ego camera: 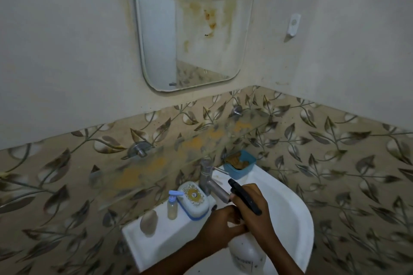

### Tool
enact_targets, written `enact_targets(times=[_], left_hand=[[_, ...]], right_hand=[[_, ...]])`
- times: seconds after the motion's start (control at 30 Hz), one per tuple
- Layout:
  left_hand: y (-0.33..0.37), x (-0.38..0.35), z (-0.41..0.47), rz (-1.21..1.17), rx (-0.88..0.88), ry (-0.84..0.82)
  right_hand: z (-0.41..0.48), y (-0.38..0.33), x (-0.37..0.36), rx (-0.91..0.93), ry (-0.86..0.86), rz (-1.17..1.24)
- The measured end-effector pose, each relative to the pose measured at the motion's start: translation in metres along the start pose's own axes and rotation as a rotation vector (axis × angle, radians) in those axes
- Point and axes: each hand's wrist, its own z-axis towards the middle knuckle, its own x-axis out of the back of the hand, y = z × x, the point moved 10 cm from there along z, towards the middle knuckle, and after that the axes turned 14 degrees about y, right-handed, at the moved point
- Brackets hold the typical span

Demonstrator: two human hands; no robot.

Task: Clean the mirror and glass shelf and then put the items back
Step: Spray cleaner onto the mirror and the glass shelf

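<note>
my right hand (pixel 254 214) grips the spray bottle (pixel 245 254) at the trigger over the sink (pixel 299 207), left hand (pixel 220 223) at its neck, grip hidden, likely steadying; mirror (pixel 201 29) and shelf (pixel 178 152) above are stained, soap box (pixel 194 201) parked on the rim

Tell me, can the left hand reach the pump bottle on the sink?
Probably yes: the pump bottle stands beyond the soap box from the left hand, which seems to grip the spray bottle.
</note>
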Motion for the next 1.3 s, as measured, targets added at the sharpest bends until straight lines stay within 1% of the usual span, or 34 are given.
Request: enact_targets(times=[0.07,0.13,0.37,0.5,0.6,0.67,0.8,0.9,1.03,1.2,1.3], left_hand=[[0.001,-0.010,0.007,-0.010,-0.010,0.019],[0.001,-0.017,0.014,0.006,-0.018,0.036],[0.028,-0.034,0.031,0.194,-0.112,0.012],[0.036,-0.037,0.044,0.295,-0.138,0.022],[0.038,-0.041,0.051,0.285,-0.147,0.086],[0.043,-0.037,0.057,0.275,-0.159,0.142],[0.051,-0.004,0.064,0.291,-0.220,0.247],[0.052,0.037,0.058,0.279,-0.262,0.334],[0.046,0.085,0.054,0.195,-0.222,0.423],[0.044,0.119,0.045,0.252,-0.233,0.482],[0.042,0.129,0.038,0.308,-0.220,0.503]], right_hand=[[0.002,0.010,0.007,-0.030,0.038,0.006],[0.005,0.017,0.014,-0.049,0.042,-0.001],[0.017,0.029,0.056,-0.123,0.001,-0.042],[0.036,0.027,0.071,-0.087,-0.032,-0.219],[0.055,0.027,0.069,-0.014,-0.012,-0.349],[0.070,0.029,0.065,0.005,0.022,-0.369],[0.100,0.046,0.056,-0.060,0.114,-0.305],[0.115,0.056,0.041,-0.092,0.140,-0.250],[0.136,0.059,0.009,-0.088,0.131,-0.228],[0.146,0.064,-0.032,-0.130,0.084,-0.180],[0.148,0.058,-0.056,-0.105,0.041,-0.199]])
